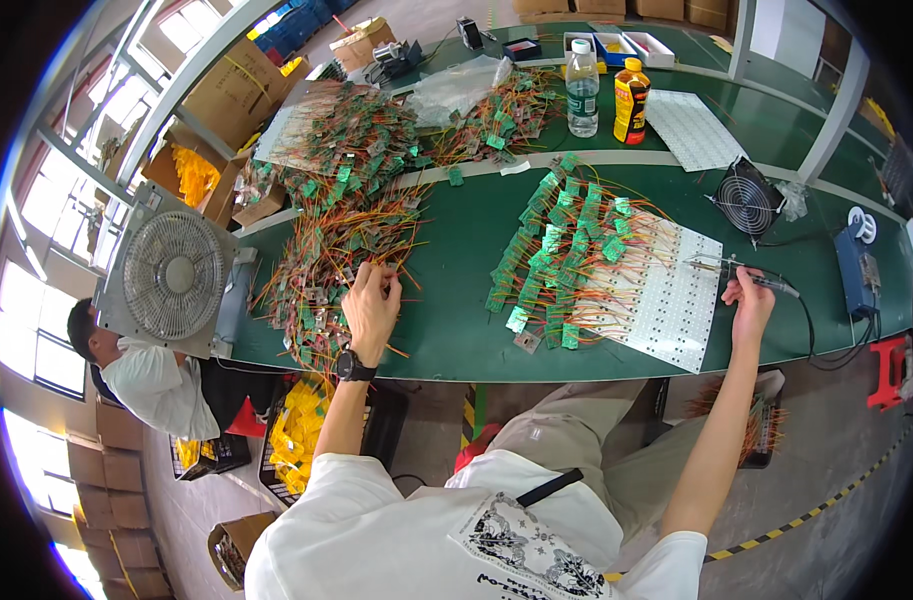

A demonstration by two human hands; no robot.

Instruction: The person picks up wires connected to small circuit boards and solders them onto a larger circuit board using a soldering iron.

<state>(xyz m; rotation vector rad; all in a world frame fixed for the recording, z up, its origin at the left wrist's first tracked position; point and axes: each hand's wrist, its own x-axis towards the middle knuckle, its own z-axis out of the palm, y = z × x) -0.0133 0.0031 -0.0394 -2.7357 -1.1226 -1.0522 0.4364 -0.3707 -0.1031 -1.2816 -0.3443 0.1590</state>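
The wearer's white shirt (416, 530) lies nearest, below the front edge of the tabletop (446, 330). Over the right side of the wire pile (326, 240), towards the tabletop's left end, the left hand (373, 300) has bunched fingers; whether its grip pinches a lead, I cannot tell. Those leads cross thickly, so lifting one could well drag neighbours along, or strain its joint.

The right hand's (747, 300) grip is closed around a pen-shaped tool (776, 285), probably a soldering iron, reaching over the right side of the dotted white sheet (676, 300). If it is hot, a slip could scorch wires or skin. Its cable (812, 330) loops near the front edge towards the right end; a snag there might jerk the tip.

The sheet's near corner lies just beside the front edge, so a sleeve or forearm could nudge it, upsetting the rows of green boards (551, 250) at its left.
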